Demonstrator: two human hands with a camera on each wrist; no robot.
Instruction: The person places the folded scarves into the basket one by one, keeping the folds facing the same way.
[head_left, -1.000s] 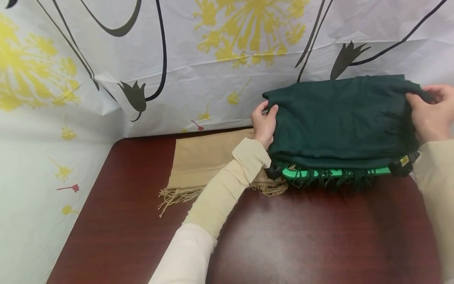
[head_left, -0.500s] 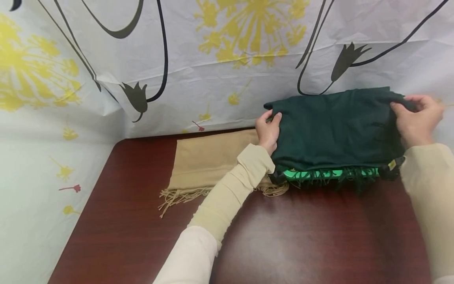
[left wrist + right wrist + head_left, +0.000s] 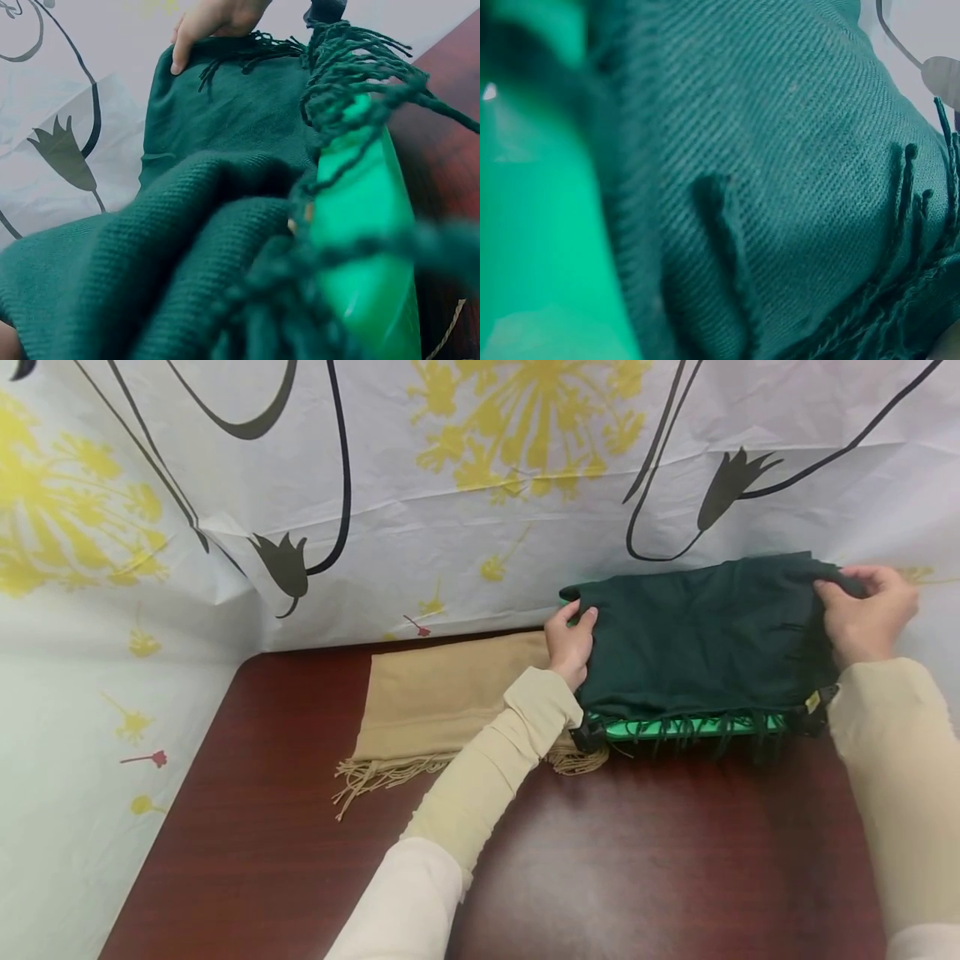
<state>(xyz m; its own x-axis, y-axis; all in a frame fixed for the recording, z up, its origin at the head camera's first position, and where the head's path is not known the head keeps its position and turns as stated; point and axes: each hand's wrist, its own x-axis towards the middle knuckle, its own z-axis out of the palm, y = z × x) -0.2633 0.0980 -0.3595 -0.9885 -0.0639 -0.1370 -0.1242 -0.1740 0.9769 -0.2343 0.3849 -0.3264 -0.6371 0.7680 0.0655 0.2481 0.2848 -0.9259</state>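
Note:
A dark green fringed scarf [image 3: 705,635], folded into a rectangle, lies over a bright green plastic container [image 3: 697,727] at the back right. My left hand [image 3: 570,643] grips the scarf's left edge, thumb on the near face. At the upper right corner my right hand [image 3: 866,614] pinches the cloth between thumb and fingers. Loose fringe hangs across the container's front rim. In the left wrist view the scarf [image 3: 232,105] shows thick folds beside the container's green wall [image 3: 367,247], with the right hand [image 3: 217,22] at its far end. The right wrist view is mostly woven cloth [image 3: 780,172].
A tan fringed scarf [image 3: 442,697] lies folded on the dark red table [image 3: 247,827], left of the container and partly behind the left forearm. A white patterned sheet [image 3: 450,552] hangs along the back and left side.
Both hands have lowered the green scarf toward the container. The right hand has also moved left, bringing the scarf's right end inward. The tan scarf has not moved.

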